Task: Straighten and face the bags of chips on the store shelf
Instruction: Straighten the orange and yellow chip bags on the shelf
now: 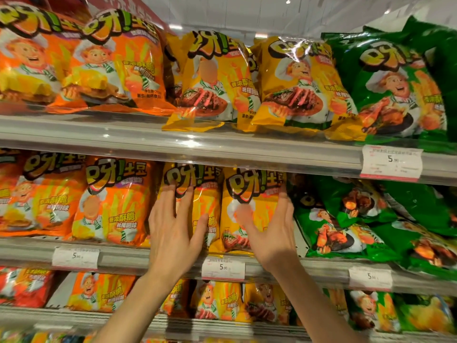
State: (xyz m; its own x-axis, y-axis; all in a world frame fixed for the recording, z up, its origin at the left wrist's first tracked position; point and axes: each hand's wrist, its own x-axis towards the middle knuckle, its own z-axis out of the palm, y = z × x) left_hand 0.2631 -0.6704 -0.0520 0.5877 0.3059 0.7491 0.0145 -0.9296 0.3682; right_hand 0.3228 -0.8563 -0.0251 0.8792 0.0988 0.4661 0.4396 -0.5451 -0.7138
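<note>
Yellow chip bags [249, 209] under flat left hand [173, 229] and right hand [274, 231], fingers straight, orange bags [113, 201] left, green bags [346, 219] right

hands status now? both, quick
Left hand: open, fingers spread flat on a yellow chip bag.
Right hand: open, pressing the next yellow bag.

Middle shelf, two yellow chip bags side by side — left yellow bag [210, 209] and right yellow bag [252, 206], both upright, fronts out, touching. Orange bags [113, 201] stand upright to their left; green bags [346, 219] on the right lie tilted, overlapping — not faced.
</note>
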